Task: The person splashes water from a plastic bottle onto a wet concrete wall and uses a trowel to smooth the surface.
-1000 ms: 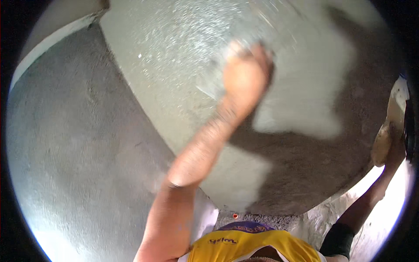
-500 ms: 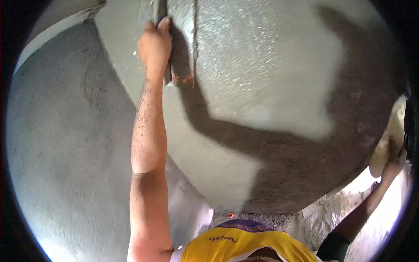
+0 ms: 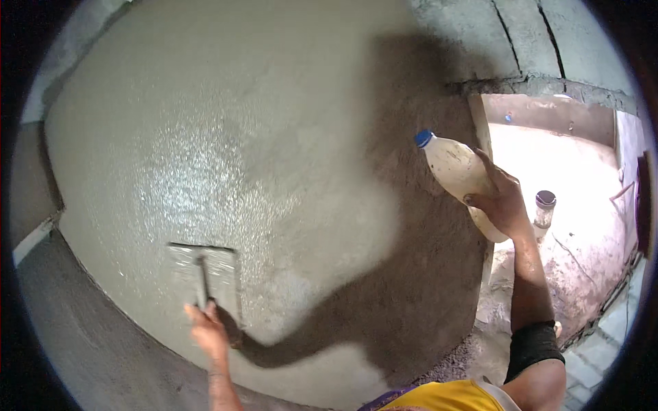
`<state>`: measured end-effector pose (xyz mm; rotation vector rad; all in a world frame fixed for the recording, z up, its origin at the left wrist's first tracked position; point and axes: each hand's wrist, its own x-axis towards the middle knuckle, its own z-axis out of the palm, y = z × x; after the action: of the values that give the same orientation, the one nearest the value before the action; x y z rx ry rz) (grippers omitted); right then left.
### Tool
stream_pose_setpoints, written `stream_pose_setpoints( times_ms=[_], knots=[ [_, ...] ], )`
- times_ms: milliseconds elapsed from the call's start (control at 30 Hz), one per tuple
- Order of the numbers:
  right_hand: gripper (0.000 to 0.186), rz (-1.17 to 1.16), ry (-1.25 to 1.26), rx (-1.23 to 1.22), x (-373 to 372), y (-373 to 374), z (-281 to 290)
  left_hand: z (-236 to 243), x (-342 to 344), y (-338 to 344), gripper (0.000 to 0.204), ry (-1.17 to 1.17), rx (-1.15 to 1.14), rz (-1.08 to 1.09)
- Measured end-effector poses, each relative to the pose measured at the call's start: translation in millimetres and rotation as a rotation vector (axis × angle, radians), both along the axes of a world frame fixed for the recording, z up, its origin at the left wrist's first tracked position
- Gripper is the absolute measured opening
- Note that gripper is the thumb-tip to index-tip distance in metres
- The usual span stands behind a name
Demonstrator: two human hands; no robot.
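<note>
My left hand (image 3: 209, 325) is closed on the handle of a steel plastering trowel (image 3: 185, 274), whose rectangular blade lies against the wet, glistening grey plaster (image 3: 295, 151) of the wall at lower left. My right hand (image 3: 500, 198) is closed around a cloudy, dirt-marked plastic bottle (image 3: 452, 164) with a blue cap, held up and tilted beside the wall's right edge. My arms cast a dark shadow across the plaster.
A bright opening at right shows a pale floor (image 3: 569, 260) with a short upright pipe (image 3: 543, 212). Cracked concrete (image 3: 521, 34) runs above the opening. Darker plastered surfaces (image 3: 62, 301) border the wall at left, with a ledge along the join.
The view has swung rightward, bringing the opening in. My right hand has lifted the bottle up from the right rim. My left hand with the trowel has moved lower in view.
</note>
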<state>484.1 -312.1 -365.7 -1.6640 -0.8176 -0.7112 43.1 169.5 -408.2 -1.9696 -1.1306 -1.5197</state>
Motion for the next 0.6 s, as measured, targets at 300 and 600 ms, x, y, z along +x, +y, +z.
stream_pose_setpoints(
  times_ms=[300,600],
  knots=[
    [0.09,0.001,-0.05,0.023,5,12,7,371,165,-92,0.042,-0.022,0.19,-0.086],
    [0.091,0.011,0.016,0.024,27,-7,-12,130,167,-112,0.029,0.494,0.131,-0.191]
  ],
)
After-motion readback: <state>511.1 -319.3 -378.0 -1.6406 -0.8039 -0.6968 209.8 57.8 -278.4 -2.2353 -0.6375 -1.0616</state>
